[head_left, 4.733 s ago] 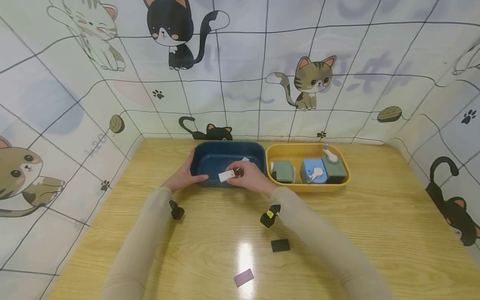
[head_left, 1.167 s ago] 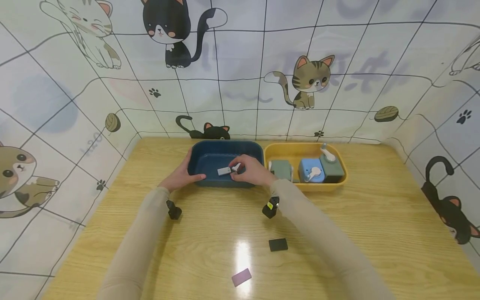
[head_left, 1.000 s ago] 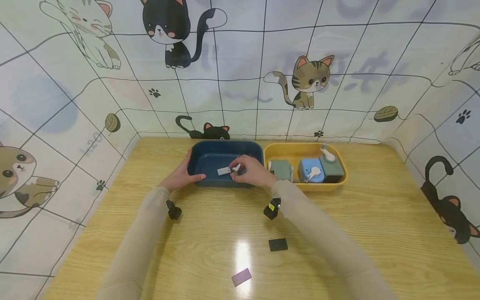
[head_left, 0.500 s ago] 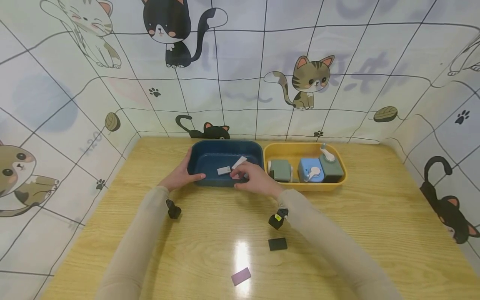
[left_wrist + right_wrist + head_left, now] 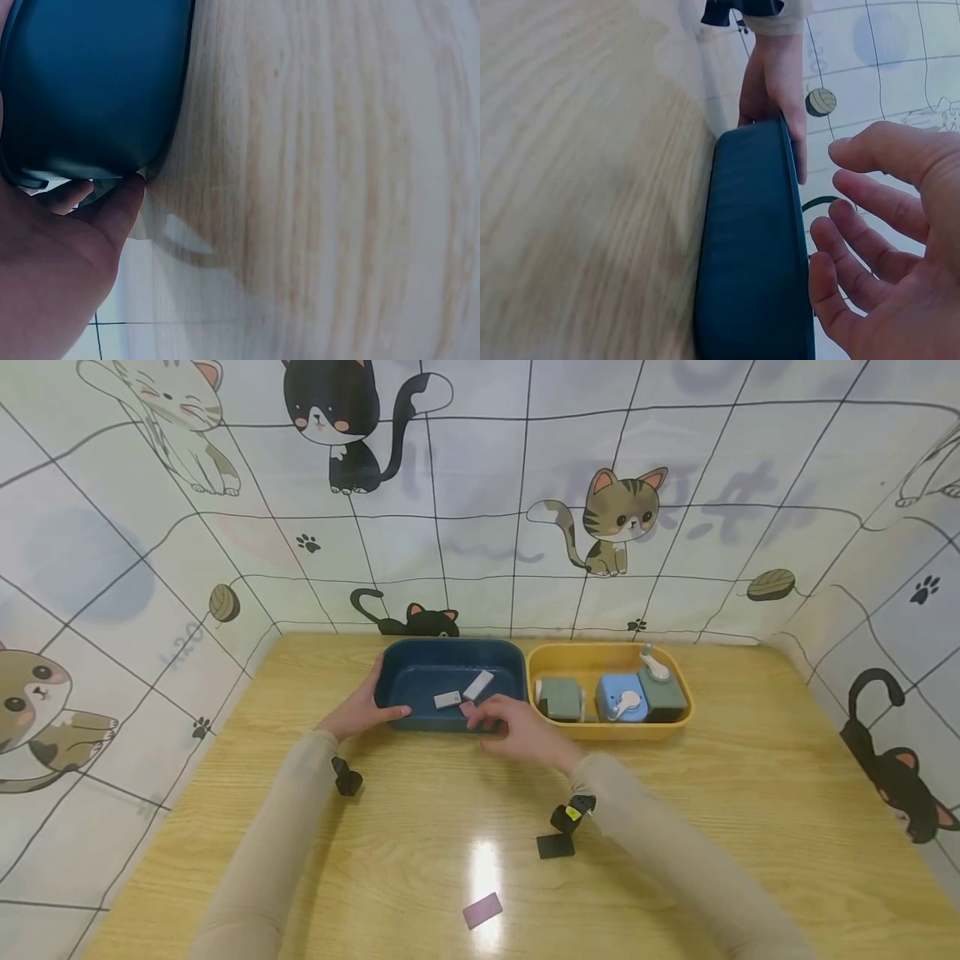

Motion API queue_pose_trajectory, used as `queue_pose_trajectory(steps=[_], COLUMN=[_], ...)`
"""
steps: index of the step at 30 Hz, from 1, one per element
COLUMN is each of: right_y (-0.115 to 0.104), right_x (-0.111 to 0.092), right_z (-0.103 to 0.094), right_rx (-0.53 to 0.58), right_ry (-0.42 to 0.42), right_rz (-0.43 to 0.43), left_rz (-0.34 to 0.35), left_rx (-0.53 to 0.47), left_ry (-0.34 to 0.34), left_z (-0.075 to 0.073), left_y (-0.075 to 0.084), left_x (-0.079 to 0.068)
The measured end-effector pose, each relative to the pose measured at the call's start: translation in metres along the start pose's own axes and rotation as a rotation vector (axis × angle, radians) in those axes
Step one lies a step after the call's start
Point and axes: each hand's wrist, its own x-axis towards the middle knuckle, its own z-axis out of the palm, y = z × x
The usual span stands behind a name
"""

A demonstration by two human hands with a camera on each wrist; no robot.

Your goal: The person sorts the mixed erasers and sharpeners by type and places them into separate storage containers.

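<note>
My left hand (image 5: 362, 708) grips the left end of a dark blue bin (image 5: 456, 643), thumb over its front corner. In the left wrist view the thumb and fingers (image 5: 120, 210) press against the bin's end. My right hand (image 5: 528, 732) hovers at the bin's front right rim, fingers loosely bent and nothing between them, as the right wrist view shows. Inside the bin lie two small white flat blocks, a left white block (image 5: 447, 700) and a tilted right white block (image 5: 478, 685). A small pink piece (image 5: 467, 708) shows beside the right fingertips, partly hidden.
A yellow bin (image 5: 686, 722) adjoins on the right, holding a blue box with a white crank (image 5: 611, 693) and two grey-green boxes. On the wooden table lie a black flat block (image 5: 555, 846) and a mauve flat block (image 5: 482, 910). A cat-print curtain stands behind.
A white block pinched in my right hand earlier now lies in the blue bin. The right hand has let go and drawn back toward the front right. My left hand stays on the bin.
</note>
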Motion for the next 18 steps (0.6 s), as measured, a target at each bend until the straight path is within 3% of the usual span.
queue_pose_trajectory(steps=[10, 18], right_y=[-0.009, -0.009], right_x=[-0.017, -0.027], right_z=[0.008, 0.010], right_rx=[0.021, 0.027], right_ry=[-0.076, -0.062], right_rz=[-0.002, -0.028], left_rz=[-0.002, -0.006], left_rx=[0.011, 0.006], left_ry=[-0.003, 0.004], left_z=[-0.001, 0.000], left_y=[0.000, -0.002], left_x=[-0.001, 0.000])
